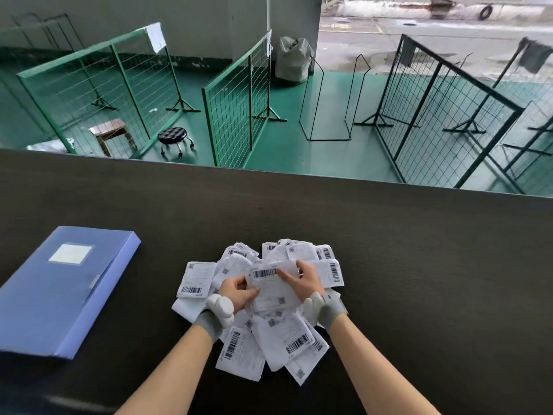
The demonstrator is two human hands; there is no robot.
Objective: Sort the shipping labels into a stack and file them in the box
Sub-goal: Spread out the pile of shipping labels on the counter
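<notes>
Table (389,250): dark wood grain, carrying everything I am working on.
Box (59,292): blue file box, lying flat and closed at my left, well apart from the labels.
Pile (269,333): shipping labels in a loose heap in front of me, overlapping at all angles, some face up with barcodes showing, some turned over.
Label (273,290): one sheet lifted over the middle of the pile, barcode end away from me, slightly curled.
Left hand (238,290): fingers curled, pinching the near left edge of the label.
Right hand (308,278): fingers curled, pinching the far right edge of the same label.
Step, as I judge it: squaring this first label to start a stack; hardly any sorting done yet.
Method: I should hold it by opposite edges, flatten the curl, turn the barcode to one chosen end, and keep every later label the same way up.
Risk: thin sheets may cling together, so I should check I hold only one.
</notes>
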